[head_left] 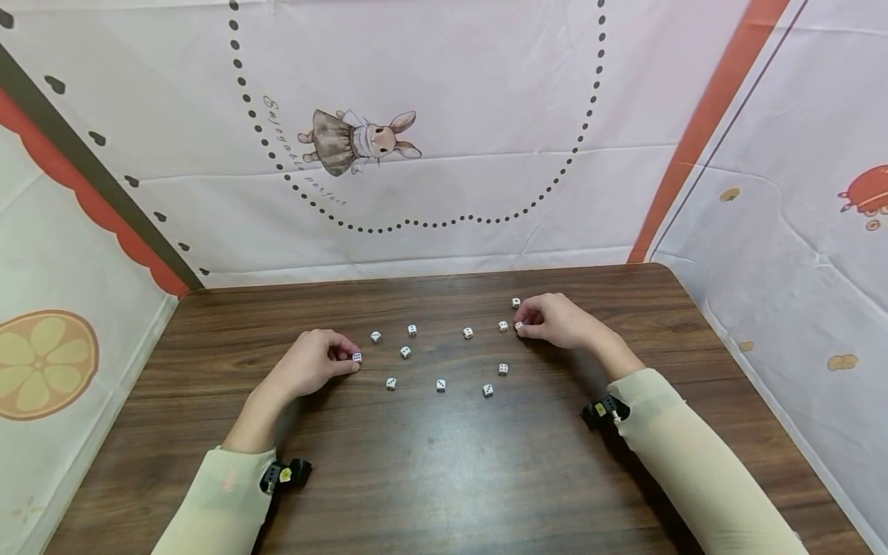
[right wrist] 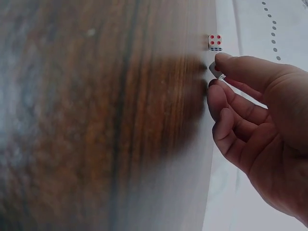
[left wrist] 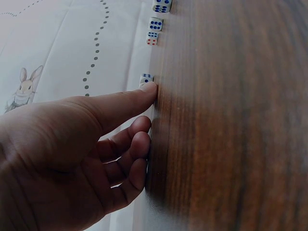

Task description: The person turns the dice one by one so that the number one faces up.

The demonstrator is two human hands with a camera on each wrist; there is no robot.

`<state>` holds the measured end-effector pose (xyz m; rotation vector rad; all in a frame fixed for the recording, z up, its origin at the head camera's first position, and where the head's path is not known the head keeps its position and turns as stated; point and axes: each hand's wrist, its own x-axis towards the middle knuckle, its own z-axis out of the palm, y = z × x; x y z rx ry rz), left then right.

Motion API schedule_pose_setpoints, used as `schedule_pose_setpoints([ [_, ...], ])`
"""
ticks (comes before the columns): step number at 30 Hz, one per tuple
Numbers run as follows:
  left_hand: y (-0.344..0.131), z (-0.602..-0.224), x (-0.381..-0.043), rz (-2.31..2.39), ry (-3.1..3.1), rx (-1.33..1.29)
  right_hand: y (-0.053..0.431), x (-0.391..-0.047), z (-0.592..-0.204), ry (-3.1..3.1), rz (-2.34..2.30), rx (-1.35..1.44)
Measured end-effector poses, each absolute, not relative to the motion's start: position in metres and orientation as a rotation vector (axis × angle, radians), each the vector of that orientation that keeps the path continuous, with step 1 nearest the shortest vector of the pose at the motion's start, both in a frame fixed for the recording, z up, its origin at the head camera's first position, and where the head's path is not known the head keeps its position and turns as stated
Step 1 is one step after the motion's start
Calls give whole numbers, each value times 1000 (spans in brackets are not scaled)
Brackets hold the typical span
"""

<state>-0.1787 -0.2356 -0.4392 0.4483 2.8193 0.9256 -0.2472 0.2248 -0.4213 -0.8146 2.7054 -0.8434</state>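
On the left of the brown table, my left hand (head_left: 311, 365) pinches a white die (head_left: 357, 358) between thumb and index finger. In the left wrist view the thumb partly covers a die (left wrist: 147, 77). Further right and a bit farther back, my right hand (head_left: 560, 321) pinches another white die (head_left: 519, 327). That die (right wrist: 215, 70) appears tilted between thumb and forefinger in the right wrist view. Close to the right fingertips lies one die (head_left: 503, 327) on the left and one (head_left: 516, 303) behind. Just beyond the left fingertips sits a die (head_left: 376, 337).
Between the hands several more dice lie scattered, among them one in the front middle (head_left: 441, 386), one at front right (head_left: 488, 391) and one farther back (head_left: 412, 330). The wooden table (head_left: 430, 478) ends at a printed cloth wall (head_left: 472, 154) with a rabbit picture.
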Motion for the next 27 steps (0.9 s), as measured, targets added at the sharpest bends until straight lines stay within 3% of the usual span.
schedule_pose_setpoints([
  [27,-235,-439,-180,912,2825,445,231,-248,-425,2735,-808,-771],
])
